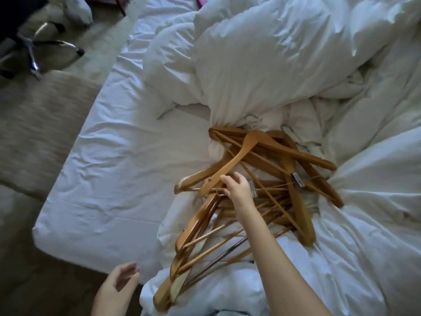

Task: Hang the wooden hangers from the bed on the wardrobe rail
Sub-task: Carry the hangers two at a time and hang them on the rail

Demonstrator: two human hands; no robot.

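A tangled pile of several wooden hangers [268,179] lies on the white bed [109,179], between folds of the duvet. Some have metal clips and wire hooks. My right hand [237,188] reaches into the pile and its fingers curl around the metal hook of one wooden hanger [214,183] near the pile's left side. Another hanger [239,153] lies across the top just beyond the fingers. My left hand [118,286] hovers low at the bed's near corner, fingers loosely spread, holding nothing. The wardrobe rail is out of view.
A rumpled white duvet [284,65] is heaped over the far and right parts of the bed. Beige carpet [34,133] lies to the left. An office chair's chrome wheeled base [38,49] stands at the upper left.
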